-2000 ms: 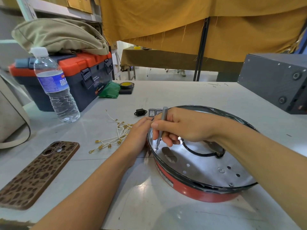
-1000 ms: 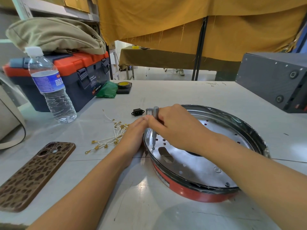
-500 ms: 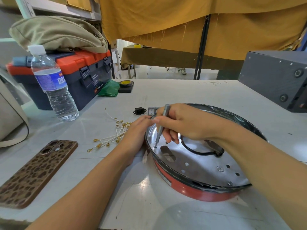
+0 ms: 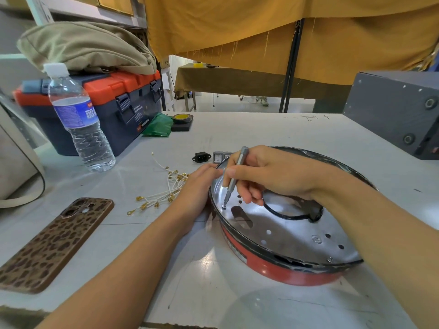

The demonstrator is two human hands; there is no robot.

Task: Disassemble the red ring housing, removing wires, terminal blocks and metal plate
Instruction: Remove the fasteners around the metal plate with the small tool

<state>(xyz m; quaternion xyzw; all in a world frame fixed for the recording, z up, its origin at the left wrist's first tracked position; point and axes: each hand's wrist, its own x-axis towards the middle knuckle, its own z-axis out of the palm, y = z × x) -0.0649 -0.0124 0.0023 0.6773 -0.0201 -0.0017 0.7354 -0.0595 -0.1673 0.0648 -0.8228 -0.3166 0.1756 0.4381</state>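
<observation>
Fingers of the right hand (image 4: 273, 176) pinch a screwdriver (image 4: 234, 179) upright on a plate screw (image 4: 224, 206) at frame centre; left hand (image 4: 197, 186) steadies the red housing (image 4: 273, 269), its fingers hidden.

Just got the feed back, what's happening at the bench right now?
A person is taking apart the red ring housing. The right hand holds a small screwdriver with its tip on a screw in the metal plate, while the left hand steadies the housing's rim. Loose wires and a black socket lie on the table.
</observation>
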